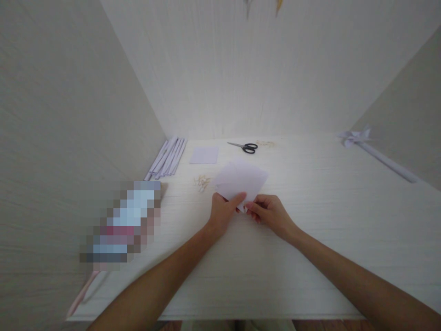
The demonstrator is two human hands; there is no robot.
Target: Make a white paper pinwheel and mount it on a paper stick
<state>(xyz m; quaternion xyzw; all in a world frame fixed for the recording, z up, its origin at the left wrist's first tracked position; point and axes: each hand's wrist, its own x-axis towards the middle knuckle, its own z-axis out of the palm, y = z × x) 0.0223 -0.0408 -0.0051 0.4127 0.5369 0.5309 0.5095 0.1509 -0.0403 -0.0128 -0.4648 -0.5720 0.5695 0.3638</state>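
Note:
Above the middle of the table, a piece of white paper (241,177) is held between both hands, its wide part pointing away from me. My left hand (223,209) grips its near left side, thumb lying on top. At the near corner, the fingertips of my right hand (268,211) pinch the paper's edge. Several small, pale stick-like pieces (202,182) lie just left of the paper. Beyond it rest black-handled scissors (248,147), blades toward the left. What my fingers do beneath the paper is hidden.
Rolled paper sticks (168,157) lie in a bundle at the back left, beside a square paper stack (204,155). A paper pinwheel (356,137) on a rolled stick leans far right. A blurred-out object (127,225) stands at left. Walls enclose the table's back and sides.

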